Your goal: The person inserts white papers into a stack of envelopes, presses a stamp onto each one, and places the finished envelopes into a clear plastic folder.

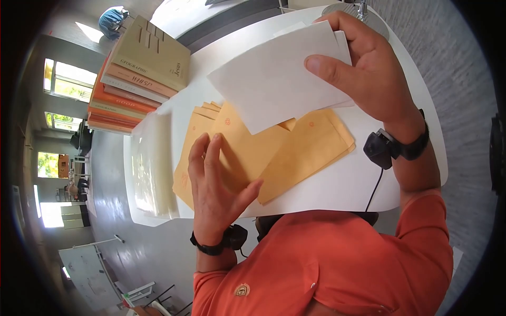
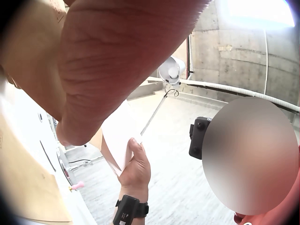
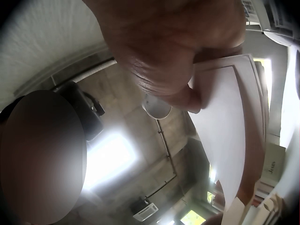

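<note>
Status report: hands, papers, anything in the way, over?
Right hand pinching white rectangular paper sheets. Left hand over flat tan paper envelopes. Sheets partly hide envelopes in head view.

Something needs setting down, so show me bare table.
Bare: a strip between books and white papers; the near right, between envelopes and right wrist camera. Crowded: the middle, with envelopes under left hand and white papers; the left, with books and plastic.

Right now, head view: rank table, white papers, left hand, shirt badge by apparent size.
1. White table
2. White papers
3. Left hand
4. Shirt badge
Apparent size only; nearness to the camera varies.
</note>
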A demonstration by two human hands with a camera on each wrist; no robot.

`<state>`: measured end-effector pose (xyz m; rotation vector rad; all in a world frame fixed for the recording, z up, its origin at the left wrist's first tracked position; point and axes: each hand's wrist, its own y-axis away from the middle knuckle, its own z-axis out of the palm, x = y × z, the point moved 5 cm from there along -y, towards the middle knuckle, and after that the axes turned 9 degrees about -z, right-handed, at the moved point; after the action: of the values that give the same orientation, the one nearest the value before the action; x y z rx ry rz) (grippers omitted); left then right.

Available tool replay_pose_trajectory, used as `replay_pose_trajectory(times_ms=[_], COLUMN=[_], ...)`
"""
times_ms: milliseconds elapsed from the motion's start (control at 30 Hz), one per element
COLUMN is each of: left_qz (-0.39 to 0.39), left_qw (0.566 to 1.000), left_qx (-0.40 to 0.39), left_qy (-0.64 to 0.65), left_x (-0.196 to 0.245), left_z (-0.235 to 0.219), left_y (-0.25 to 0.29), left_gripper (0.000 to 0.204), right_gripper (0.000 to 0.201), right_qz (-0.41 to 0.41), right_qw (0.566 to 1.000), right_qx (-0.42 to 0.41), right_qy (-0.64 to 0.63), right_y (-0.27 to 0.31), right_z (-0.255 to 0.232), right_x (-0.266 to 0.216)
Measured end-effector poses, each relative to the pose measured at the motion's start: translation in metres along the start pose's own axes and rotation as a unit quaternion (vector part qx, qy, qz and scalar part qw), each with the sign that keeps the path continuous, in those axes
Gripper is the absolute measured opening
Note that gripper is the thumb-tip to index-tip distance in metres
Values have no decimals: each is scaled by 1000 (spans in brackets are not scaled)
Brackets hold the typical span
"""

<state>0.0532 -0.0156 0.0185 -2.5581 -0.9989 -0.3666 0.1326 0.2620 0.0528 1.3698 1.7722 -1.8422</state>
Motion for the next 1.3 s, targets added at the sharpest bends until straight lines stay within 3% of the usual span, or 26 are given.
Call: replay_pose_trajectory(times_ms=[133,200,233,300,400,533,600,733,833,900,1000,1200,1300], left_qz=[11,16,15,16,20,12,10,8,12,14,29,41,44], left_qw=[1000,1000,1000,1000,999,999,999,999,999,999,999,999,998], left_qx=[4,2,2,3,6,15,19,28,30,32,24,2,0], left_qy=[16,24,25,25,39,34,36,38,29,19,25,30,35], left_x=[-3,-2,-2,-2,-2,-4,-5,-6,-5,-5,-5,-4,-3], left_z=[2,4,4,4,3,3,2,0,0,0,0,3,4], left_y=[2,3,3,3,3,5,5,5,6,6,7,8,7], left_gripper=[106,106,106,106,106,105,105,104,104,105,106,108,109], right_gripper=[30,28,28,28,30,30,31,33,29,29,30,30,30], right_qz=[41,-4,-4,33,-6,-2,49,53,38,40,92,25,42], right_qw=[997,981,982,983,994,991,992,991,997,998,993,989,994], right_qx=[60,166,165,134,95,93,85,109,67,-45,-53,-78,-76], right_qy=[7,-96,-96,-121,-50,-97,-84,-47,-7,27,57,119,70], right_y=[-4,-9,-9,-8,-7,-7,-8,-6,1,-1,-2,-2,-1], right_z=[-8,-8,-9,-9,-7,-4,-9,-11,-9,-7,-12,-18,-15], right_x=[-4,-13,-10,5,11,3,-4,-6,2,0,-3,-18,-19])
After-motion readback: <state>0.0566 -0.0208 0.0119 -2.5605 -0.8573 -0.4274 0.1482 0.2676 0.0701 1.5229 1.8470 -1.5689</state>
